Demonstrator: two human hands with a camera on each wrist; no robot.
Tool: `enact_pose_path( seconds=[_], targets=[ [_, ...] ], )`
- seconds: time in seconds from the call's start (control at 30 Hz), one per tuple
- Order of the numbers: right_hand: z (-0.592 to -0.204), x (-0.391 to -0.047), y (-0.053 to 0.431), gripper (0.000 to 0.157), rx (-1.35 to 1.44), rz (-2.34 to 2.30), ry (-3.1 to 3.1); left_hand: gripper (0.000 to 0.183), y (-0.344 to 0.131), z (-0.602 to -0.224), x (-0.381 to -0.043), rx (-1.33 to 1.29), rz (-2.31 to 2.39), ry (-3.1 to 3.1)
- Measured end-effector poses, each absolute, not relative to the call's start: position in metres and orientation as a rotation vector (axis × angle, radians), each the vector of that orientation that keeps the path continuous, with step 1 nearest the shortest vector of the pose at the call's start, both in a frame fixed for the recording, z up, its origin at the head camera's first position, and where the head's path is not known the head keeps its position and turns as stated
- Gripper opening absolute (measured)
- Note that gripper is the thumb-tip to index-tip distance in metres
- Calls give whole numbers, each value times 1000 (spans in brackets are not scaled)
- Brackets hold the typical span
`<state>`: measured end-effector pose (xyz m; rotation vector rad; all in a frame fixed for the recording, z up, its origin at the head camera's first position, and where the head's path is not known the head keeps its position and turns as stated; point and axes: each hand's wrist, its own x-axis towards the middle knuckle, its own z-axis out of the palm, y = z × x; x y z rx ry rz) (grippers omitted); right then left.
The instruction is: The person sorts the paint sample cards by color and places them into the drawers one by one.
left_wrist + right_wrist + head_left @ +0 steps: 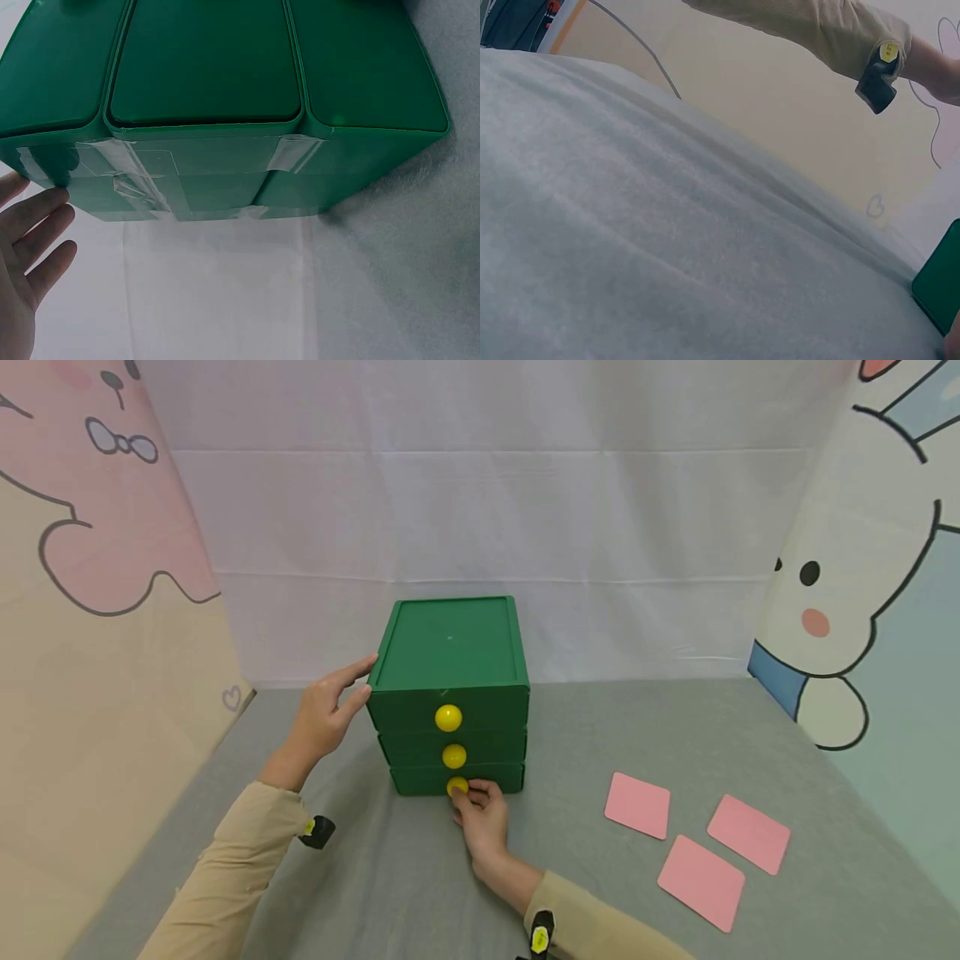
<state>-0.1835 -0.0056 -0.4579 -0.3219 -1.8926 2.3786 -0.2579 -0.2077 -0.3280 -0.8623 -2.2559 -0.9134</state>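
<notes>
A green cabinet (450, 643) of three stacked drawers, each with a round yellow knob, stands in the middle of the table. My left hand (322, 714) rests its fingertips against the cabinet's upper left edge, fingers mostly straight. In the left wrist view, those fingers (46, 225) reach the taped side of the cabinet (202, 67). Low at the front, my right hand (486, 835) pinches the yellow knob (456, 786) of the bottom drawer (420, 782) between thumb and fingers. All three drawer fronts sit stacked closely. Only a corner of the cabinet (941, 285) shows in the right wrist view.
Three pink cards lie flat to the right: one nearest the cabinet (637, 806), one in front (702, 883) and one farther right (748, 833). Grey cloth (600, 718) covers the table. A white curtain (562, 527) hangs behind, with cartoon-printed cloth at both sides.
</notes>
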Motion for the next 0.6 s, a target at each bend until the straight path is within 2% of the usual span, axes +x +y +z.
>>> enact_pose_path(
  seconds=[0.6],
  targets=[
    [-461, -175, -4, 26, -327, 2439, -1859, 40, -208, -330, -259, -883, -931, -2232]
  ],
)
